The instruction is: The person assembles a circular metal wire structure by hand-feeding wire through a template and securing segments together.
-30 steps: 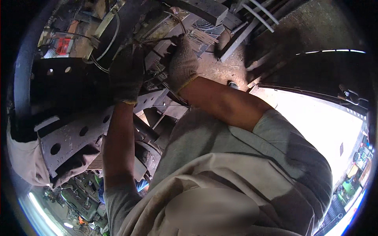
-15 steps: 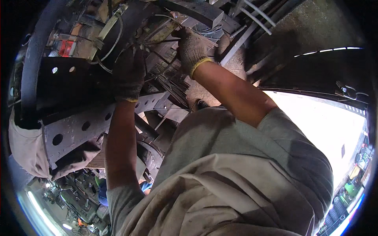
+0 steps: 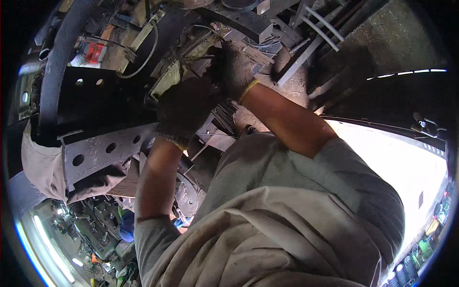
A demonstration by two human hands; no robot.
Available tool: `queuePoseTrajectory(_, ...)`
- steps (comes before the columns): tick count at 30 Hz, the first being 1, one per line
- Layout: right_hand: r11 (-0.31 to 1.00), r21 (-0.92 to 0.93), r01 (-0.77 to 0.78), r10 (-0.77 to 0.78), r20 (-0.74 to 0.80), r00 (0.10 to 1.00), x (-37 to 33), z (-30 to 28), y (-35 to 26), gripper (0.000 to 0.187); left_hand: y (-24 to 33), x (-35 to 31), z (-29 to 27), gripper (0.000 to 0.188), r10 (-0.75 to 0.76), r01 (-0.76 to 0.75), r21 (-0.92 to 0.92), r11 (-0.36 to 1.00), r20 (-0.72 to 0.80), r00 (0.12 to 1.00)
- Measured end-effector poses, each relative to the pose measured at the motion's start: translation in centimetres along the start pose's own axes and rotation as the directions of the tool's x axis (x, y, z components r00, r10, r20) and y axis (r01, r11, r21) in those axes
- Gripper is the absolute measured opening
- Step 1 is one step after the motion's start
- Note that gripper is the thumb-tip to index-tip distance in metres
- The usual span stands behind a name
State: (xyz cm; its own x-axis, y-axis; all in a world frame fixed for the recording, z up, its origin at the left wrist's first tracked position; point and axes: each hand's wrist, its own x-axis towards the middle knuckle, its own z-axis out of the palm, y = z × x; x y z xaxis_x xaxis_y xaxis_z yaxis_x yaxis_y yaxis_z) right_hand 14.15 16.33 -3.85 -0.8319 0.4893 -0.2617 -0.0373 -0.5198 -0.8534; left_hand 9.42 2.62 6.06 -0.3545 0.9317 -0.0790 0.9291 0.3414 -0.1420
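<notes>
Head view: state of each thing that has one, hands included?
Left hand: gloved, near the right hand; grip lost in shadow
Right hand: gloved, raised; grip unclear
Thin rods: lying together
Perforated metal plate: slanted, round holes open
Cable: bent in a curve
Cloth: hanging, creased
Light tube: lit

A strip light point(image 3: 53, 248) glows white, w/ dark, cluttered machinery point(image 3: 98, 227) just R of it. Well R of the light, a blown-out white area point(image 3: 387, 158); up & R of the light, brownish floor point(image 3: 297, 91), partly shadowed.
</notes>
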Motion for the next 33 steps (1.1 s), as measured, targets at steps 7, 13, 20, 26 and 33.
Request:
queuePoseTrajectory(7, 0.825, 0.485, -0.289, 0.021, 0.485, 0.874, -2.4, -4.2, 2.2, 0.046, 0.2, -0.3, 0.5, 0.047, -0.076, 0.078, -0.171, 0.982, 0.017, 0.997)
queuePoseTrajectory(13, 0.986, 0.15, 0.067, -0.138, 0.53, 0.837, 0.4, -5.1, 4.2, 0.038, 0.5, -0.3, -0.3, 0.038, -0.142, 0.158, -0.185, 0.97, 0.096, 0.985)
queuePoseTrajectory(20, 0.996, 0.051, 0.071, -0.084, 0.328, 0.941, -0.8, -2.7, 4.1, 0.031, -1.8, -1.4, 1.4, 0.034, -0.065, 0.063, -0.045, 0.997, -0.039, 0.997)
queuePoseTrajectory(26, 0.72, -0.543, 0.432, -0.167, 0.468, 0.868, -1.0, -4.9, 1.5, 0.018, 1.3, -1.2, 1.3, 0.022, -0.119, 0.107, -0.121, 0.987, -0.096, 0.988)
queuePoseTrajectory(33, 0.857, -0.466, 0.22, 0.013, 0.447, 0.895, -1.4, -4.8, -1.3, 0.015, 0.7, -1.1, 2.2, 0.03, -0.076, 0.07, -0.062, 0.996, -0.107, 0.991)
